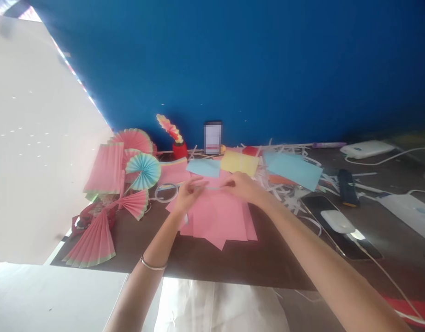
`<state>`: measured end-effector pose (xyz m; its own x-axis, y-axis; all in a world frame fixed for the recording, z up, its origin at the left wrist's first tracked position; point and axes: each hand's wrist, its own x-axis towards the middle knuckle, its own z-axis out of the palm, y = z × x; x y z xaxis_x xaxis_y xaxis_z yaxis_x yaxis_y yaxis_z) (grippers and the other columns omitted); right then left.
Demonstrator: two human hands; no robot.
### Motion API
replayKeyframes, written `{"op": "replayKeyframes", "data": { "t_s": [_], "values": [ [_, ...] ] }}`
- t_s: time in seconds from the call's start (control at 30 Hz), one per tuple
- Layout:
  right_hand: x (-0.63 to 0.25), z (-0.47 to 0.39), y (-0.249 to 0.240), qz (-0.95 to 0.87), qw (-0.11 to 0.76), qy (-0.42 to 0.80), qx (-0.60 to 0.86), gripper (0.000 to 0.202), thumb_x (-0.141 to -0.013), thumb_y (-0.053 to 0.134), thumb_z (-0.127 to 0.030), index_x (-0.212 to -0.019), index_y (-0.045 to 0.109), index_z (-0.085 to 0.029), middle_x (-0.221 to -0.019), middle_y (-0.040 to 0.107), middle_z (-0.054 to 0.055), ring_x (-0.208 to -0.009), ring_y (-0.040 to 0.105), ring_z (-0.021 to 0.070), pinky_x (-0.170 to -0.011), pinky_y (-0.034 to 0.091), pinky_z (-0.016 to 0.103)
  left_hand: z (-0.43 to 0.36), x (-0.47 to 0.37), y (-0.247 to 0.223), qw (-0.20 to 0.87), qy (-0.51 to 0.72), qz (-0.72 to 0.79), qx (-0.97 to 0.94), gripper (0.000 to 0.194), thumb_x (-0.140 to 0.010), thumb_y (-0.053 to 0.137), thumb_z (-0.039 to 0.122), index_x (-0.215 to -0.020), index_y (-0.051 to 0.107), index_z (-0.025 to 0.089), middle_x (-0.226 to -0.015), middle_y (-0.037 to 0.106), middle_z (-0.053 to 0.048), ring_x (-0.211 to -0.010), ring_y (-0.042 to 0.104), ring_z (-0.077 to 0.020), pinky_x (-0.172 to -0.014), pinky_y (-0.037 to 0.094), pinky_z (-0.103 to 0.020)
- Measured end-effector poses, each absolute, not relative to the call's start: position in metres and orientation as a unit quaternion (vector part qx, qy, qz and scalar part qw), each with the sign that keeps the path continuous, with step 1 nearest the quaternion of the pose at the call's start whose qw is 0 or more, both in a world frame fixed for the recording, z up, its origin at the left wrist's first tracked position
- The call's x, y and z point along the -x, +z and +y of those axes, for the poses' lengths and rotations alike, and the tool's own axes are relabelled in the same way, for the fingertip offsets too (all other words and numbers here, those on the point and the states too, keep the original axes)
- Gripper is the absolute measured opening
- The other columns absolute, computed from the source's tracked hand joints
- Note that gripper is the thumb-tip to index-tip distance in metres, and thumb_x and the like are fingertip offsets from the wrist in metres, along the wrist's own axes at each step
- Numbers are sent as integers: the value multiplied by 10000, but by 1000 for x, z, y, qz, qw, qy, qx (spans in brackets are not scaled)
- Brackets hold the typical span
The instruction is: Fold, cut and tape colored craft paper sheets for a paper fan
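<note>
Several pink paper sheets (217,216) lie in an overlapping stack in front of me. My left hand (189,194) and my right hand (243,185) face each other over the upper part of the stack. Fingers of both pinch pink paper, and a thin pale strip or edge runs between them; the exact fold is too blurred to make out. Just beyond the hands are a light blue sheet (203,168) and a yellow sheet (240,162). A roll of clear tape (166,185) lies left of my left hand.
Pleated pink fans (93,242) and a blue-yellow paper rosette (143,170) crowd the left. Behind are a red pot (180,150) and an upright phone (213,138). Rightward lie paper scraps (293,199), a blue sheet (293,169), a dark phone (323,207) and cables.
</note>
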<state>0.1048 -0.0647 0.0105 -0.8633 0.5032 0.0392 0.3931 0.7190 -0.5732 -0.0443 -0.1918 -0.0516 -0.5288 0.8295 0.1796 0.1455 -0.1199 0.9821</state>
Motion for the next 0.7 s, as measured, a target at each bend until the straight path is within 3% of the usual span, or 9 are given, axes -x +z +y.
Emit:
{"op": "replayKeyframes", "data": {
  "t_s": [0.07,0.13,0.23,0.33,0.5,0.6,0.7],
  "values": [
    [-105,-65,8,-926,96,273,244,185,-774,557,-231,-786,738,-194,-879,713,48,-795,628,199,-696,483,289,-194,47,-41,182,586,658,-436,399,-764,607,394,-1091,585,166,-1106,645,-121,-1026,603,-233,-836,478,-322],
    [-104,-66,7,-927,94,261,252,182,-774,556,-227,-785,735,-196,-884,707,52,-784,625,199,-679,483,289,-195,46,-26,96,473,716,-504,413,-776,589,364,-1155,567,201,-1213,596,-102,-1106,553,-258,-941,412,-383],
    [-103,-68,7,-930,90,251,251,173,-775,563,-245,-784,733,-212,-858,701,51,-744,622,200,-640,481,289,-190,42,-4,118,305,727,-604,392,-771,579,409,-1119,604,230,-1132,645,-72,-1032,583,-271,-872,432,-382],
    [-103,-71,10,-935,96,245,238,176,-782,565,-271,-776,732,-213,-822,697,53,-712,619,196,-621,476,290,-180,40,7,179,207,717,-642,294,-773,570,399,-981,667,215,-918,695,-52,-848,619,-229,-681,440,-299],
    [-108,-77,17,-936,101,240,239,179,-779,565,-247,-829,731,-202,-872,703,60,-766,626,202,-653,476,289,-174,43,2,247,222,693,-640,312,-806,513,396,-725,686,150,-617,589,-8,-552,474,-109,-487,300,-231],
    [-111,-82,20,-935,113,224,249,168,-782,574,-229,-847,726,-200,-918,701,67,-820,625,217,-692,477,305,-177,45,-1,278,259,672,-635,323,-793,534,416,-766,704,143,-608,566,1,-560,445,-95,-493,297,-217],
    [-113,-86,24,-934,135,215,251,173,-796,558,-203,-854,721,-195,-921,698,70,-825,627,217,-711,483,310,-181,45,1,309,290,645,-636,354,-815,505,431,-928,713,168,-673,599,-3,-604,461,-100,-514,319,-211]
  ]
}}
